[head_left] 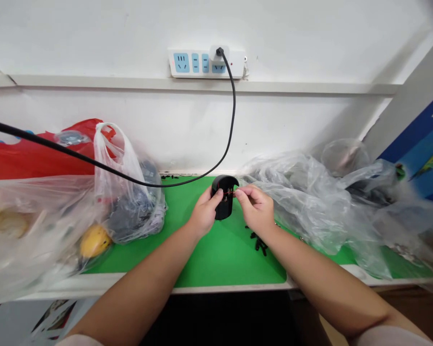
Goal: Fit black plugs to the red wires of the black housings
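A black plastic housing (223,199), rounded like a computer mouse shell, stands on end above the green mat (223,259). A thin red wire (228,192) crosses its upper part. My left hand (204,214) grips the housing's left side. My right hand (255,206) pinches at the red wire by the housing's right side, and whatever lies between the fingertips is too small to tell. A small heap of black parts (258,242) lies on the mat just below my right hand.
A black cord (234,105) runs from a white power strip (198,63) on the wall and crosses above the mat. A bag of dark items (130,211) and a clear bag (21,230) lie left, crumpled clear plastic (303,202) right, and a blue box (418,144) far right.
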`<state>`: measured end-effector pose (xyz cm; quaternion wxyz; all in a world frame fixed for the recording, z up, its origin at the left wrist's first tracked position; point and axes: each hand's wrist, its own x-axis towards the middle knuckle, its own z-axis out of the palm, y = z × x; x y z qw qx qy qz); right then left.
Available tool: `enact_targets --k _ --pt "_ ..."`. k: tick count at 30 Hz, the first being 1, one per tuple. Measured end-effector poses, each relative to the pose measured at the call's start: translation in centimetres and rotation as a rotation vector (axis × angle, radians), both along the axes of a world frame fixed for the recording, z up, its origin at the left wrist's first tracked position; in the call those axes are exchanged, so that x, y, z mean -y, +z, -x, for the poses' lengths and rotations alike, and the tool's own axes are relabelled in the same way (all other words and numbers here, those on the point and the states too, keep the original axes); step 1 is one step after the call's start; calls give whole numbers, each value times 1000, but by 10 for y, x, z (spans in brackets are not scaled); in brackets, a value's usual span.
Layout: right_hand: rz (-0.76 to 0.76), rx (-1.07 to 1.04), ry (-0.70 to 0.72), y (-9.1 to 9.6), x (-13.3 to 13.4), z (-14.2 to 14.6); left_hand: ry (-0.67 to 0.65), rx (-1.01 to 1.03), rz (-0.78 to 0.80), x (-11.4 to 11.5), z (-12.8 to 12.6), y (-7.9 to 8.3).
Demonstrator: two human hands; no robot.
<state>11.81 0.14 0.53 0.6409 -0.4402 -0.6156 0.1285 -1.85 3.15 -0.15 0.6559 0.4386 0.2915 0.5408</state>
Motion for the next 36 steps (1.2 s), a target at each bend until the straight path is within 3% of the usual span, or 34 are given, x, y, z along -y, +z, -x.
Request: enact_targets --k 11,28,36 --pt "-10 -88 -64 0 -1 -9 -12 117 182 -2 2 6" --pt "53 -219 -64 3 -5 -12 17 50 153 -4 5 8" --pt "24 -188 -70 3 -6 -16 -91 -44 90 -4 5 4"
